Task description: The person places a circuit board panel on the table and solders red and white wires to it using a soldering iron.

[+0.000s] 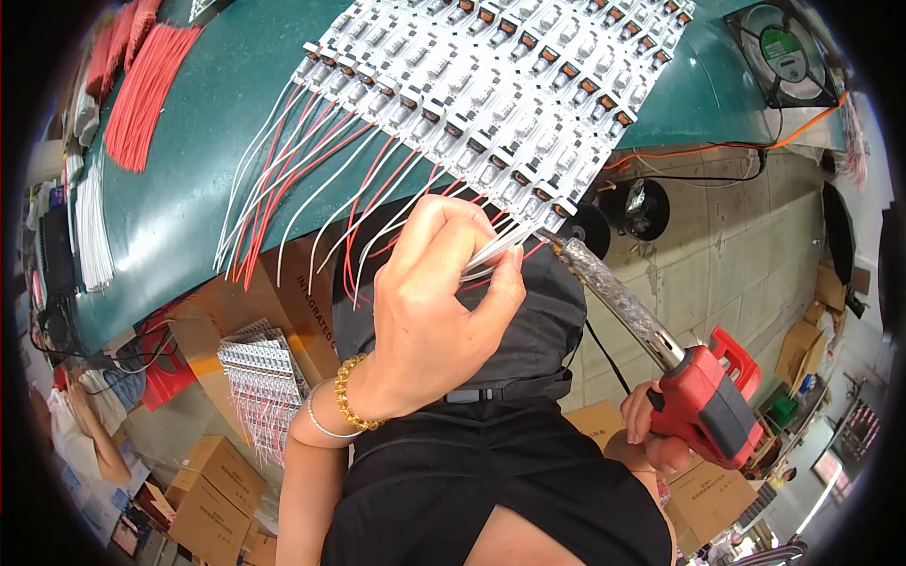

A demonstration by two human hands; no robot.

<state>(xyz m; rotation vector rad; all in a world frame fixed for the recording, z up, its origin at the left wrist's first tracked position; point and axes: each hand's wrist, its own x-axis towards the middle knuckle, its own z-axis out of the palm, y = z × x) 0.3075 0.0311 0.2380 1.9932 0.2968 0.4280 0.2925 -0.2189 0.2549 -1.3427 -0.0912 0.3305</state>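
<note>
A white panel of small circuit boards [491, 94] lies on the green table, its near corner jutting past the table's edge. Red and white wires [311, 160] hang in a row from its near side. My left hand [439, 292] pinches a bunch of white wires [495, 243] by the panel's near corner. In my right hand [651, 429] is a red and black soldering gun [710, 406] with a long metal barrel. Its tip points up-left and reaches the panel's corner next to the pinched wires; exact contact is too small to tell.
Bundles of red wires [151, 94] and white wires [94, 226] lie on the green table [203, 245] at left. A square black fan [783, 55] sits at far right. Below left, more wired panels [260, 377] rest on a cardboard box [203, 344]. Black reels [646, 209] stand on the floor.
</note>
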